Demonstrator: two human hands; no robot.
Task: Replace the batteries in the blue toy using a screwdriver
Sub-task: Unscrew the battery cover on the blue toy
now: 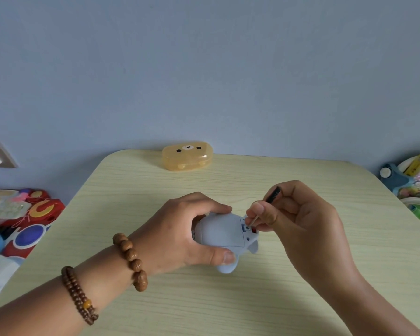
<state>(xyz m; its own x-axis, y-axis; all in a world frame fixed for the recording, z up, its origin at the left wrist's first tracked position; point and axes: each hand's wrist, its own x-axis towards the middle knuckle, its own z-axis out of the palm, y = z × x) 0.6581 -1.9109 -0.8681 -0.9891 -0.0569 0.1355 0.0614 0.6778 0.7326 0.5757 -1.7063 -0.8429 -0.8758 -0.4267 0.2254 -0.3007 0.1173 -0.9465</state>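
Closed amber case (187,156) beyond blue toy (221,232), contents unseen

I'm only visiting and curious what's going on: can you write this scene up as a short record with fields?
Left hand: grips the blue toy
Right hand: pinches the screwdriver
Screwdriver tip: at a screw hole in the toy
Battery cover: looks still on
Far table edge: yellow bear-face case
Left wrist: beaded bracelets
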